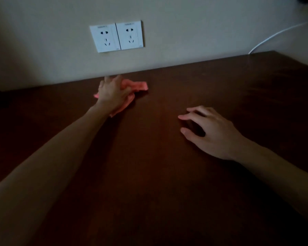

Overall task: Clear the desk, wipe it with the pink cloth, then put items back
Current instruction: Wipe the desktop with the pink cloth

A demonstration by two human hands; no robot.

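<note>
The dark brown wooden desk (149,174) fills most of the view. My left hand (112,93) reaches to the desk's far edge by the wall and holds the crumpled pink cloth (140,86) down on the wood; parts of the cloth stick out to the right and below the hand. My right hand (210,132) rests on the desk at the middle right, fingertips touching the surface, fingers spread and loosely bent, nothing in it.
Two white wall sockets (116,36) sit on the beige wall above the cloth. A white cable (274,35) runs down the wall to the desk's far right corner. The room is dim.
</note>
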